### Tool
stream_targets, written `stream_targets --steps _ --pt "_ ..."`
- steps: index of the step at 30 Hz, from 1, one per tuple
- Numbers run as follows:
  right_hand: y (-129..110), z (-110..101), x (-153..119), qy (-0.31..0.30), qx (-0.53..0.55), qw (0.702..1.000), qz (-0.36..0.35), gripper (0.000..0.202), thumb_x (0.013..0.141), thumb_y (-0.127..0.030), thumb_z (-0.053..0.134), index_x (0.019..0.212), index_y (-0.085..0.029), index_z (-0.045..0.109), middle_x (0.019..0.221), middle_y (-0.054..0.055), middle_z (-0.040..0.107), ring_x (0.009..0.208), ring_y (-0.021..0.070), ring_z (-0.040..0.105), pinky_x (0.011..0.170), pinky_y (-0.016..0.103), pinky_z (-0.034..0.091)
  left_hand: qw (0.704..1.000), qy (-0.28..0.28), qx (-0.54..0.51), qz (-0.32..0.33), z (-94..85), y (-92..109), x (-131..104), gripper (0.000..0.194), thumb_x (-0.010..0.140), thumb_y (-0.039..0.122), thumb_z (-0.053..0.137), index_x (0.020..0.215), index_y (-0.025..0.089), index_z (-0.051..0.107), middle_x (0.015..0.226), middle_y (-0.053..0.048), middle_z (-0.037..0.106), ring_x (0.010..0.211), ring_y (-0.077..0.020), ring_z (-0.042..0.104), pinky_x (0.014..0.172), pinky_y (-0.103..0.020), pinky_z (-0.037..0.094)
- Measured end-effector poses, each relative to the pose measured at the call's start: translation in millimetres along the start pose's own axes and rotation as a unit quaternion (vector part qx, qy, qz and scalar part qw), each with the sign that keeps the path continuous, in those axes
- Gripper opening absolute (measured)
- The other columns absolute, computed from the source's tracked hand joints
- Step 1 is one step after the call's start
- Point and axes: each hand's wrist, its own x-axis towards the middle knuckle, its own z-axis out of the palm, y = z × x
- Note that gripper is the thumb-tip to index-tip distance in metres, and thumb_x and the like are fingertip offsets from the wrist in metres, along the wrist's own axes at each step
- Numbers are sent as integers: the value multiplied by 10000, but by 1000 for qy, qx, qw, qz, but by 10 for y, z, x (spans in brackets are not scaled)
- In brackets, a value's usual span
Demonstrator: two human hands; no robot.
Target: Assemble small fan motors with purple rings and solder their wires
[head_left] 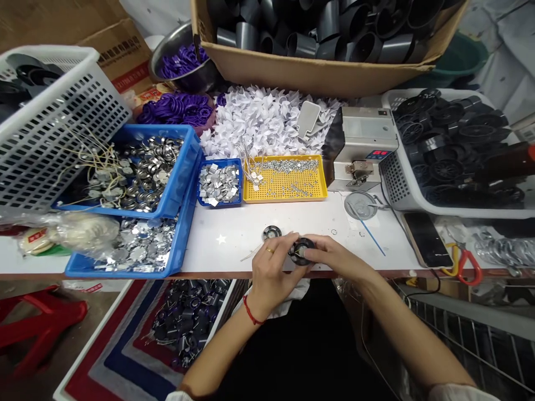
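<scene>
Near the front edge of the white table, my left hand (273, 264) grips a small round black plastic part (301, 250) from its left side. My right hand (334, 255) closes on the same part from the right, its thumb pressed onto the face. A pale round piece shows in the middle of that face, partly under the thumb. Just behind my left fingers, a second round black part (271, 232) lies on the table. Thin pale wires (251, 254) stick out to the left of my left hand.
Behind the hands stand a yellow tray of small screws (284, 192), a small blue tray of metal pieces (219, 184) and a grey machine (363, 147). A phone (426, 239), red-handled scissors (468, 267) and a blue stick (371, 236) lie right. Stacked blue bins (186, 223) stand left.
</scene>
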Motion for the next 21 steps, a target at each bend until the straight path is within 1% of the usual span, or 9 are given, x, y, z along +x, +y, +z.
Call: stream_targets --steps 1,2,6,8,11,13,15,17,21 --pt "-30 -19 -4 -31 -4 1000 1 322 807 -447 663 1003 -193 633 840 15 603 776 156 577 693 299 492 1000 -8 -11 6 -26 12 5 453 799 256 717 1220 183 566 1075 -89 687 992 -201 660 862 -323 567" --pt "-49 -18 -11 -39 -10 999 -9 288 821 -447 647 940 -186 636 812 8 585 764 147 558 682 285 476 1000 -12 -18 9 -49 24 9 465 797 253 720 1231 189 566 1077 -88 685 987 -200 665 856 -319 571" --pt "-29 86 -43 18 -22 999 -28 236 832 -407 621 811 -172 611 691 -21 520 656 117 482 600 252 401 998 -18 -57 -9 -98 50 13 523 753 273 770 1237 204 585 1012 -65 686 925 -186 675 828 -303 579" --pt "4 119 -56 44 -26 998 -25 232 822 -396 619 783 -169 599 664 -28 500 623 111 457 575 248 377 995 -42 -82 -33 -101 34 5 562 730 291 796 1245 214 584 1040 -62 684 954 -188 669 846 -304 572" --pt "14 83 -56 33 -53 998 -16 237 832 -414 596 803 -178 598 682 -21 523 638 124 482 583 257 392 986 -122 -95 -70 -91 -28 -10 634 729 324 799 1301 236 540 1064 -52 687 926 -182 671 808 -299 570" --pt "-20 26 -44 26 -115 993 -14 209 826 -397 599 811 -188 602 683 -23 533 653 131 490 592 259 397 979 -164 -96 -73 -84 -73 -16 624 772 320 764 1334 237 506 1003 -37 694 846 -165 668 746 -280 564" --pt "-74 -23 -25 46 -192 980 -21 146 793 -339 622 804 -195 606 677 -32 534 652 126 481 594 254 389 977 -178 -97 -59 -79 -104 -16 576 816 307 720 1340 226 498 934 -27 684 798 -157 653 709 -266 547" --pt "-124 -46 1 49 -220 974 -19 108 758 -279 632 825 -195 619 698 -31 569 659 124 497 598 249 396 977 -183 -95 -56 -75 -117 -17 551 829 318 703 1336 225 507 871 -15 662 750 -148 626 679 -253 527" --pt "-127 -10 57 4 -152 988 11 178 727 -203 590 897 -186 641 768 -12 644 701 138 567 621 255 443 975 -178 -109 -81 -47 -132 -57 544 824 328 701 1329 229 525 809 4 637 683 -127 592 654 -235 506"
